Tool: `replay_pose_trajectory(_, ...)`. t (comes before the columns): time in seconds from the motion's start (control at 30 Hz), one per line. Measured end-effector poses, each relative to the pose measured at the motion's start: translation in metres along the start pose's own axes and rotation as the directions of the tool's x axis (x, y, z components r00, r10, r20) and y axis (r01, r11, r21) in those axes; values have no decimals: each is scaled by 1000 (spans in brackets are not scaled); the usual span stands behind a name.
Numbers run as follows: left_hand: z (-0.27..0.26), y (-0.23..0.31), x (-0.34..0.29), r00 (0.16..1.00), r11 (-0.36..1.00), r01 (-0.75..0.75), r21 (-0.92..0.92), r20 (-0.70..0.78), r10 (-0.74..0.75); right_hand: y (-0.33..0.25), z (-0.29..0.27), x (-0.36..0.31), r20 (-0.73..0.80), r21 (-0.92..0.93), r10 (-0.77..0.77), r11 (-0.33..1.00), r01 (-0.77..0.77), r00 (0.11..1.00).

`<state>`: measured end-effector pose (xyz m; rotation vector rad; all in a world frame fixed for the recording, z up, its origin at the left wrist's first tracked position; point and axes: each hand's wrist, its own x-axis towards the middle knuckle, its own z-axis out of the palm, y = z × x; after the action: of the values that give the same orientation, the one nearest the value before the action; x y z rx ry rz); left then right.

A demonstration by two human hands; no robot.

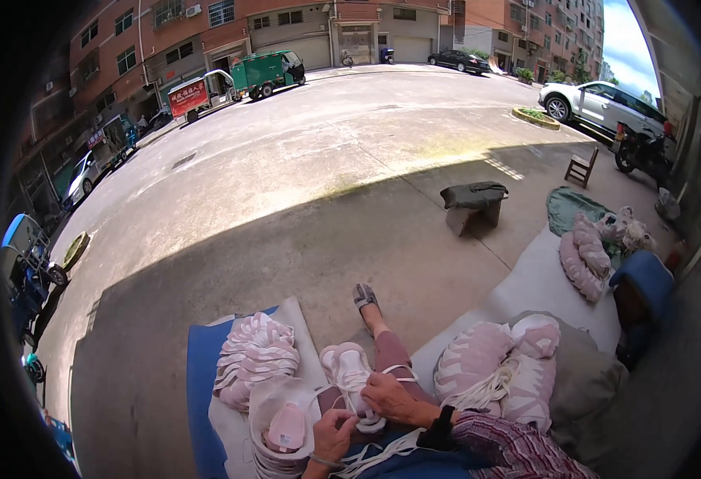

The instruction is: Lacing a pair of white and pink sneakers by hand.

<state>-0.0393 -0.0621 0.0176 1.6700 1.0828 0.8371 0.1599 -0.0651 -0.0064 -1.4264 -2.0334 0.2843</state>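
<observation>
A pink and white sneaker upper [352,370] rests on my lap between my legs, its toe pointing away from me. Over its lacing my right hand [390,397] is closed in a pinch on a white shoelace, and the lace's loose part trails off past the fingers. Just left of the shoe's near end, my left hand [332,436] is also pinched, seemingly on a lace end; its fingertips partly hide it. More white laces [394,449] lie across my lap below the hands. Close by my left hand stands a nested stack of uppers with a pink inside [288,425].
Another stack of uppers [256,355] sits on a cloth at left. To my right are bundled uppers [472,361] with a hank of laces [486,389]. Farther right lie more bundles [586,255]. A covered box [474,209] and small chair [580,168] stand ahead; vehicles park beyond.
</observation>
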Motion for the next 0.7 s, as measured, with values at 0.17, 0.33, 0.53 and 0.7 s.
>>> replay_pose_trajectory(0.17, -14, 35, -18, 992, 931, 96, -353, 107, -62, -53, -46, 20, 59, 775, 167, 614, -150, 984)
replay_pose_trajectory(0.33, -3, 64, -13, 921, 977, -63, -202, 366, 135, -41, -21, 0, 145, 631, 143, 749, -203, 979)
replay_pose_trajectory(0.53, -9, 7, -19, 782, 640, 610, -468, 483, -393, -45, -41, -11, 377, 759, 221, 482, -437, 899)
replay_pose_trajectory(0.7, 20, -20, 19, 645, 512, 757, -406, 591, -485, -85, -24, -6, 424, 737, -16, 587, -335, 905)
